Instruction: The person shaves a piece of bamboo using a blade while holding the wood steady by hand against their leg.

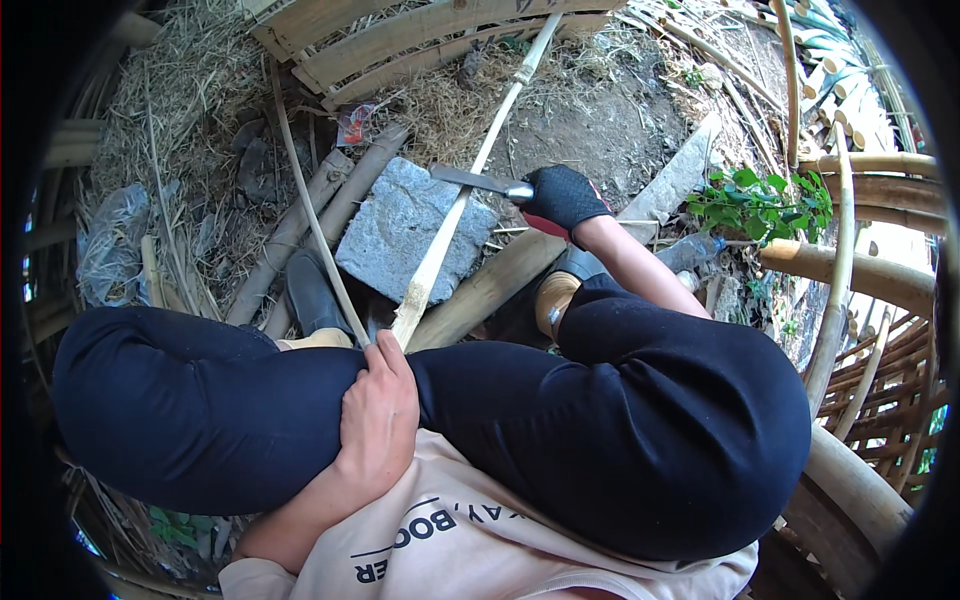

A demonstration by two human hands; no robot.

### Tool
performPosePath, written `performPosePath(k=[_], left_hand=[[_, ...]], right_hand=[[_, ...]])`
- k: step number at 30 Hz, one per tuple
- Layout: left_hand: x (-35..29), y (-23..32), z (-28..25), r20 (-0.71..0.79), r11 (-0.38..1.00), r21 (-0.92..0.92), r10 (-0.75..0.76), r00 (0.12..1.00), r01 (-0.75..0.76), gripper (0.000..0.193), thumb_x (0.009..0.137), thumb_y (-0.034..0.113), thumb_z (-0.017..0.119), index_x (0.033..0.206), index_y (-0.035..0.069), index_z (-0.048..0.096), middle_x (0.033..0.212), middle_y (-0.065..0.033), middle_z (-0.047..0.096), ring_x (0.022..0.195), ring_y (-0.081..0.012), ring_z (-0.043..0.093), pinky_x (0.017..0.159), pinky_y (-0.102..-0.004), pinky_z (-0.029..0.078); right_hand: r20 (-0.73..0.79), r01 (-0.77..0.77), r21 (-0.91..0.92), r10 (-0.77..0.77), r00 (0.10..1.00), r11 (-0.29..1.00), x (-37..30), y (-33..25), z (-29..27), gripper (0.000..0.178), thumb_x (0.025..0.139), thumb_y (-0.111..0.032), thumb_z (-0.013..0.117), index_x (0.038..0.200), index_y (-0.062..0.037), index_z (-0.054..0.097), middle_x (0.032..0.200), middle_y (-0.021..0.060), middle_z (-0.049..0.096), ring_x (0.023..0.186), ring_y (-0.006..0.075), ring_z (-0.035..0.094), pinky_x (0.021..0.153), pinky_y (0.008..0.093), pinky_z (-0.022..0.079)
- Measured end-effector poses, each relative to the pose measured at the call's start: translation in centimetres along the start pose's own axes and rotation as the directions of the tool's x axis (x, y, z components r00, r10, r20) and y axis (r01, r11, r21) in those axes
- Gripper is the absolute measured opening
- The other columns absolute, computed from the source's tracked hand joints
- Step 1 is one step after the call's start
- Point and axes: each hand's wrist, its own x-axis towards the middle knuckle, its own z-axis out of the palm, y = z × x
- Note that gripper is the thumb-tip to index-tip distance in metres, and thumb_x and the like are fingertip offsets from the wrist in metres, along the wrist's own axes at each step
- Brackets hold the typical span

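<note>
My right hand (565,203), in a black and red glove, grips the handle of a knife (470,180). Its blade lies across a long pale bamboo strip (447,235), above a rough grey stone block (385,225). The strip slants from the far slatted bamboo structure to my lap. At its near end is my bare left hand (382,405), fingers together and closed at the strip, wrist against my thigh. The fingertips' exact grip is partly hidden. A thinner bamboo strip (312,215) also runs down toward the left hand.
Slatted bamboo (420,45) stands at the far side. Bamboo poles (300,230) lie left of the stone, and another pole (490,290) lies below it. A leafy plant (760,203), a plastic bottle (695,250) and curved bamboo rails (850,275) are to the right. A plastic bag (115,240) lies left.
</note>
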Motion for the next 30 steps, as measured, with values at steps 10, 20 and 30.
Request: performPosePath(k=[10,20,30], left_hand=[[-0.3,0.0,-0.4,-0.001,0.996,-0.092,-0.018,1.000,0.018,0.034,0.096,-0.002,0.051,0.128,-0.011,0.044,0.101,-0.0255,0.063,0.079,-0.0368,0.073,0.066,-0.0413,0.061],[-0.1,-0.3,-0.4,-0.029,0.998,-0.051,0.046,0.999,-0.048,0.036,0.097,0.001,0.055,0.129,-0.011,0.045,0.099,-0.0200,0.064,0.077,-0.0291,0.074,0.063,-0.0331,0.061],[-0.2,-0.1,0.1,-0.059,0.999,0.019,0.042,0.997,-0.041,0.023,0.098,0.003,0.055,0.118,-0.005,0.048,0.095,-0.0166,0.063,0.075,-0.0262,0.074,0.062,-0.0319,0.061]], right_hand=[[-0.098,-0.140,-0.064,0.134,0.986,0.988,2.1,5.9,-2.2,0.030,0.088,-0.037,0.070,0.106,-0.0151,0.078,0.099,0.0197,0.075,0.092,0.0398,0.073,0.084,0.0476,0.058],[-0.210,0.127,0.132,-0.097,0.973,0.983,-5.6,-0.2,-1.0,0.027,0.090,-0.035,0.073,0.113,-0.0210,0.070,0.093,0.0145,0.075,0.087,0.0365,0.073,0.075,0.0456,0.057],[0.088,0.094,0.091,-0.102,0.991,0.991,-5.6,-3.3,-2.1,0.027,0.087,-0.040,0.070,0.103,-0.0188,0.077,0.094,0.0159,0.076,0.092,0.0378,0.073,0.083,0.0480,0.058]])
